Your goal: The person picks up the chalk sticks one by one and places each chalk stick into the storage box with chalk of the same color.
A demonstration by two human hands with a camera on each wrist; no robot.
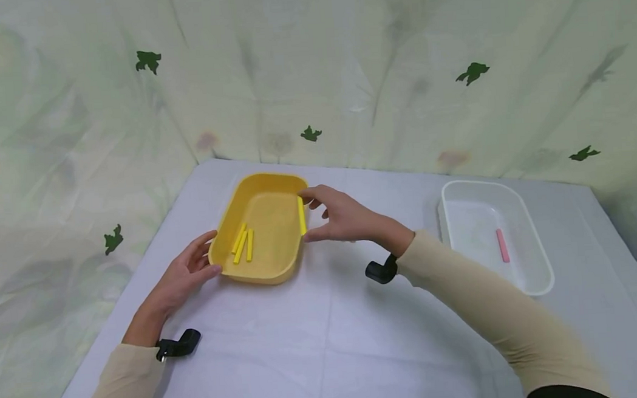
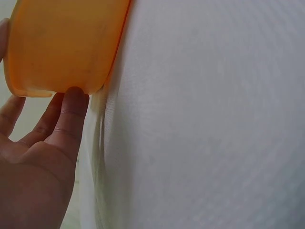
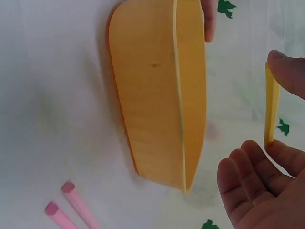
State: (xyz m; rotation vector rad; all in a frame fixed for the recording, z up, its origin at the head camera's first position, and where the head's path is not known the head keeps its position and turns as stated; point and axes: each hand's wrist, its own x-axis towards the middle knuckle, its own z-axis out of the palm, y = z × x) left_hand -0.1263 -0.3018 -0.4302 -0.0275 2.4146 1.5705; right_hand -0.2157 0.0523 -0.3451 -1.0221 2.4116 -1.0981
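Observation:
My right hand [image 1: 347,215] pinches a slim yellow stick [image 3: 271,105] end to end between thumb and a fingertip, above the right rim of a yellow plastic bin [image 1: 272,214]. Its other fingers are loosely bent and apart from the stick. Inside the bin, several similar yellow sticks [image 1: 239,243] lie near the left front. My left hand [image 1: 183,277] touches the bin's left front side, with fingers and thumb spread along the outer wall. In the left wrist view, fingertips rest at the edge of the bin wall [image 2: 62,47].
To the right stands a white bin [image 1: 541,264] with a pink stick [image 1: 502,245] inside. Two pink six-sided sticks [image 3: 78,202] lie on the white-covered table [image 1: 284,347] beside the yellow bin. A patterned curtain [image 1: 343,69] hangs behind the table's back edge.

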